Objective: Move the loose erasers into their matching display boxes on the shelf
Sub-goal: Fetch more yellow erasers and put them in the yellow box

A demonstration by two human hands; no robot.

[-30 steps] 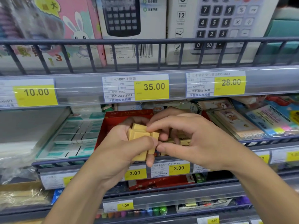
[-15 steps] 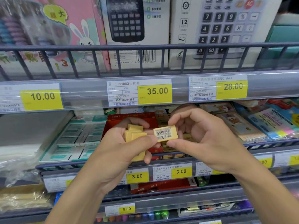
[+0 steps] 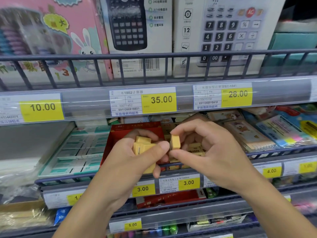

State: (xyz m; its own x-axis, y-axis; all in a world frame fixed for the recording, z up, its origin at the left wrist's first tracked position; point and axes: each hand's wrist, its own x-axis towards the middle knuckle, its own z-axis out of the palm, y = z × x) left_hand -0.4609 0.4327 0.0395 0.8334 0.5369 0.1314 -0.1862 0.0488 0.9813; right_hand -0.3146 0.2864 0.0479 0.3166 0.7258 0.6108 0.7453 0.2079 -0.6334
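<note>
Shop shelves hold a red cardboard display box (image 3: 120, 136). Left hand (image 3: 130, 162) grips several small yellow block erasers (image 3: 143, 146); right hand (image 3: 204, 152) pinches one more eraser (image 3: 175, 142) just above it. Most loose ones look not yet boxed.

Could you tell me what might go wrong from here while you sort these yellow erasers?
The left hand grips a loose stack of erasers with one poking out below, which may slip. The right hand only pinches the single eraser by its edges, so it could drop behind the shelf rail.
</note>
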